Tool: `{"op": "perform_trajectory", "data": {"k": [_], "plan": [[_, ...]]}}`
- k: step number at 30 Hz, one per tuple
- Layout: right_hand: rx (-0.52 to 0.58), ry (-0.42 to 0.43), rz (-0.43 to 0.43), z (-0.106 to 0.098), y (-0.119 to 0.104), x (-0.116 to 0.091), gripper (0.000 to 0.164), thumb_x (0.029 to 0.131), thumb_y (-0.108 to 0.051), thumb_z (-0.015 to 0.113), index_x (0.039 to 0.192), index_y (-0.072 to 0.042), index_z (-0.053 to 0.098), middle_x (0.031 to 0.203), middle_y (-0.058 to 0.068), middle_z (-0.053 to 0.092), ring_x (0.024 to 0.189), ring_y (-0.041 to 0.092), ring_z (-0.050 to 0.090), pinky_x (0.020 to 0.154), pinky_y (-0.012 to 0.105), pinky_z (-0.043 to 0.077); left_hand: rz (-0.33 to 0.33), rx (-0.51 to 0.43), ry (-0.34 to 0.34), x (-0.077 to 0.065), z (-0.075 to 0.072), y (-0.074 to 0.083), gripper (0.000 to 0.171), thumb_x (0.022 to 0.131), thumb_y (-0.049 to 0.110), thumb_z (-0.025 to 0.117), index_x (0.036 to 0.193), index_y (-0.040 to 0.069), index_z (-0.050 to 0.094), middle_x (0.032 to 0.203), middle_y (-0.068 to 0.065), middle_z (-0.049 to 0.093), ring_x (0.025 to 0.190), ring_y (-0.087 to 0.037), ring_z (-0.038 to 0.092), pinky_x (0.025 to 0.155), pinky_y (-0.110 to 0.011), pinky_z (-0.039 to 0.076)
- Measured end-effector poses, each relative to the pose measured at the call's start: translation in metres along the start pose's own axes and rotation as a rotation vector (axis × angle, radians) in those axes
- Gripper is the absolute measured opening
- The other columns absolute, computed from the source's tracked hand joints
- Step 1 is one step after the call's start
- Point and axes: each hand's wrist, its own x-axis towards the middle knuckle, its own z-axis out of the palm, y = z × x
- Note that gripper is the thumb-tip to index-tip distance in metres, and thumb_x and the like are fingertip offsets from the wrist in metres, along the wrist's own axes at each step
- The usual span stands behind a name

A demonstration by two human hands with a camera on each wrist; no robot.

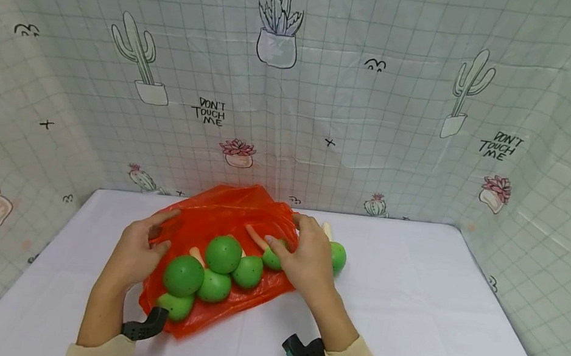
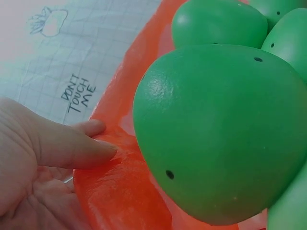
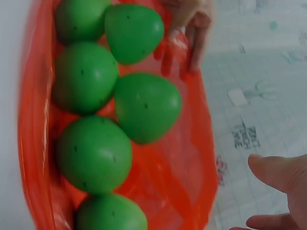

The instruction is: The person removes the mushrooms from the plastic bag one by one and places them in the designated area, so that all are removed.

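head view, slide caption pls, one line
A left hand and a right hand flank a red plastic bag holding rounded green pieces, another piece just beyond the right hand.

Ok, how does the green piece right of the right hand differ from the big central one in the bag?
The outer piece shows outside the red bag; the central piece lies inside it. The right hand partly hides the outer piece, while the central piece's green face is unobstructed. Both are green and rounded.
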Motion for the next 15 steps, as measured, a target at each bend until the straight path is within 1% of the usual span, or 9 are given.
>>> {"op": "perform_trajectory", "data": {"k": [7, 11, 15], "plan": [[-0.007, -0.121, 0.026, 0.02, -0.021, -0.001, 0.063, 0.09, -0.033, 0.085, 0.134, 0.006, 0.062, 0.128, 0.018, 0.067, 0.118, 0.036, 0.065, 0.101, 0.051, 0.056, 0.001, -0.002, -0.004, 0.0, 0.001, 0.0, 0.061, 0.098, -0.012, 0.052, 0.157, 0.0, 0.046, 0.152, -0.029, 0.05, 0.134, -0.05, 0.053, 0.105, -0.058, 0.05], [0.0, -0.185, 0.019, 0.033, -0.029, -0.001, 0.061, 0.089, -0.032, 0.086, 0.133, 0.004, 0.063, 0.127, 0.017, 0.067, 0.118, 0.036, 0.065, 0.102, 0.051, 0.055, 0.008, 0.017, -0.007, 0.0, 0.001, 0.0, 0.061, 0.098, -0.012, 0.053, 0.157, -0.001, 0.046, 0.152, -0.03, 0.049, 0.134, -0.051, 0.053, 0.105, -0.058, 0.05], [-0.005, -0.238, 0.001, 0.045, -0.035, -0.001, 0.063, 0.09, -0.033, 0.085, 0.135, 0.004, 0.063, 0.129, 0.017, 0.067, 0.12, 0.036, 0.064, 0.104, 0.05, 0.054, 0.016, 0.033, -0.007, 0.0, 0.001, 0.001, 0.06, 0.097, -0.012, 0.054, 0.156, -0.001, 0.046, 0.152, -0.03, 0.05, 0.134, -0.052, 0.053, 0.104, -0.059, 0.05]]}}
